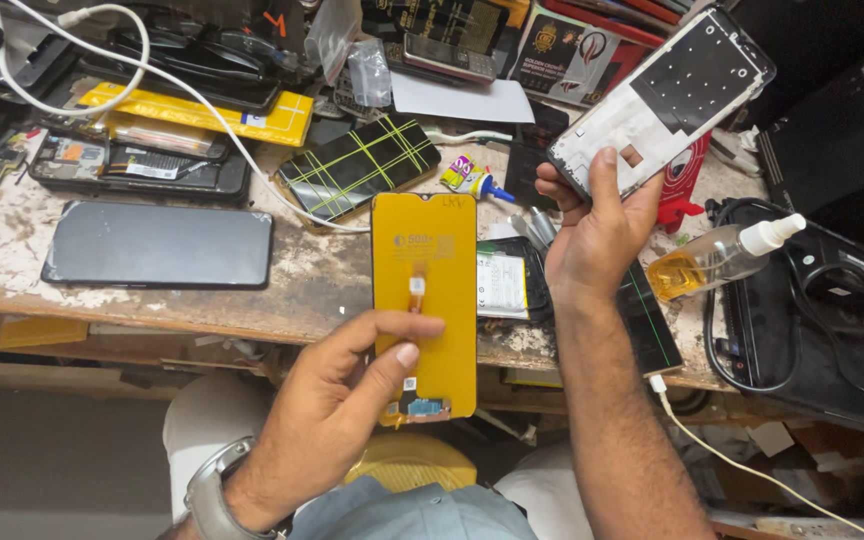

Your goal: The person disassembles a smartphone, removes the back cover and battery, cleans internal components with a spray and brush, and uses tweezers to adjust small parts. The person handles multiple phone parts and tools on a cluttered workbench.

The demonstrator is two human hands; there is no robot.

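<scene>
My left hand (337, 400) grips a phone display panel (425, 290) by its lower left edge, its yellow back facing up, with a small flex connector at the bottom end. My right hand (592, 235) holds up a white and black phone middle frame (667, 95), tilted toward the upper right above the bench. A metal watch sits on my left wrist (214, 495).
On the worn workbench (12, 240) lie a dark phone (159, 245), a screen with crossed yellow lines (357, 165), an opened phone (142, 165), a glue tube (472, 178), a spray bottle of amber liquid (717, 260), white cables, boxes at the back, and a black bag (832, 320) at right.
</scene>
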